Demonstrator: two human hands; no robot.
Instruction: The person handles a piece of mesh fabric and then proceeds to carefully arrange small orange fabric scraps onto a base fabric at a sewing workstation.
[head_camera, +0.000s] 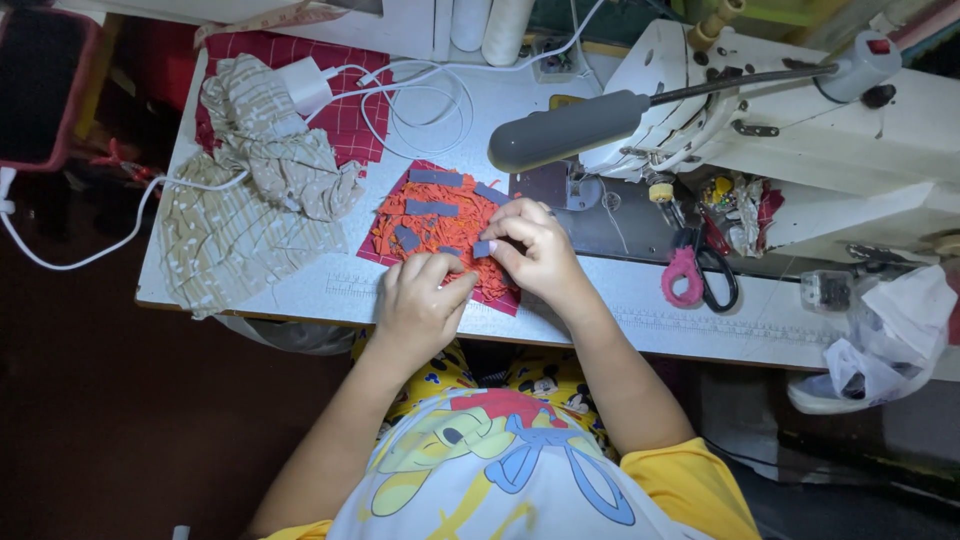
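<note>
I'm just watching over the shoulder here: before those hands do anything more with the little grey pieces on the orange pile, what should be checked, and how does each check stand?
1. Grey piece pinched in right hand: ok.
2. Left hand resting on the near edge of the orange scraps: ok.
3. Scraps kept on the red cloth square: ok.
4. Both hands away from the sewing machine's needle area: ok.
5. Scissors lying apart from the hands: ok.
6. Lamp lights the work: ok.

Left hand (420, 300) curled, knuckles up; right hand (535, 250) pinching.
</note>
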